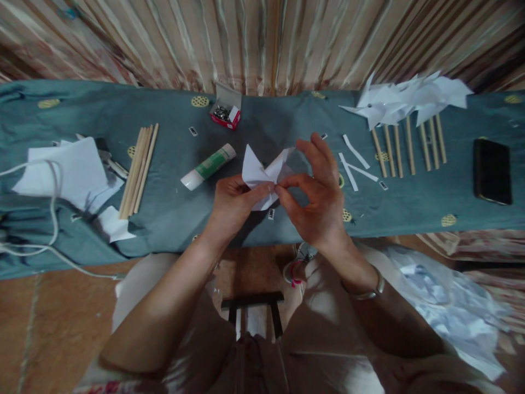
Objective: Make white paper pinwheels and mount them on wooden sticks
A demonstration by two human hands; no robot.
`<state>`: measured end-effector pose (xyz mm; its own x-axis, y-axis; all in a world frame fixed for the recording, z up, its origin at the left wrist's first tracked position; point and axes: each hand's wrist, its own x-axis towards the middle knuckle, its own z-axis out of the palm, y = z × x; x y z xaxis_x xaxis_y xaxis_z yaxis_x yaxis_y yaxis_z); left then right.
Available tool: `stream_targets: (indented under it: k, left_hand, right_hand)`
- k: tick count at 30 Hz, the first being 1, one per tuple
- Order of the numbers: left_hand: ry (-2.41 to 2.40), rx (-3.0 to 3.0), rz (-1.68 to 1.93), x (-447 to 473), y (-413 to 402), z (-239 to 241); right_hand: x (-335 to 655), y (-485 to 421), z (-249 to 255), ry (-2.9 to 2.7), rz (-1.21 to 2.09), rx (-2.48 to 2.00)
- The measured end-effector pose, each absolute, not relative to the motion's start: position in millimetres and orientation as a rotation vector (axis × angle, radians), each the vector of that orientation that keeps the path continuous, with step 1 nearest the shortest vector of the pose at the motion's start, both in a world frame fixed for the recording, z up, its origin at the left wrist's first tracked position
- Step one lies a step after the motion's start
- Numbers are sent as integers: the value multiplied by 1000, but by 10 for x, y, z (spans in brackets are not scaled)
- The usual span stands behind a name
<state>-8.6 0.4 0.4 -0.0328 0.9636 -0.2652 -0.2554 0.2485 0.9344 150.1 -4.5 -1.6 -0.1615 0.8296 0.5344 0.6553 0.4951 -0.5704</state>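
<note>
A white paper pinwheel (256, 167) with folded, pointed blades is held over the front part of the cloth-covered table. My left hand (233, 207) grips it from the left, thumb pressed near its middle. Thumb and index finger of my right hand (318, 200) pinch at the pinwheel's centre, the other fingers raised; anything small between those fingertips is hidden. Left of the pinwheel lies a white and green glue stick (209, 166). Beyond it stands an open red box (225, 117) of small metal pieces. Thin white paper strips (348, 171) lie just right of my right hand.
Paper pinwheels on wooden sticks (410, 101) lie together at the back right, near a black phone (493, 171). At left are bare wooden sticks (138, 169), white paper sheets (68, 169) and a white cable (53, 210). A plastic bag (447, 301) sits below the table, right.
</note>
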Motion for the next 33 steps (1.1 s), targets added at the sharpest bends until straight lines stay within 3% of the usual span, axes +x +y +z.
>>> stream_targets:
  k: [8, 21, 33]
  left_hand:
    - [1146, 780, 1186, -81, 18, -14]
    - [952, 529, 1125, -96, 33, 55]
    - [934, 535, 1121, -56, 17, 23]
  right_hand:
    - [1473, -61, 6, -1895, 183, -1188]
    - [1518, -55, 81, -1687, 370, -1224]
    - [1531, -3, 75, -1774, 210, -1178]
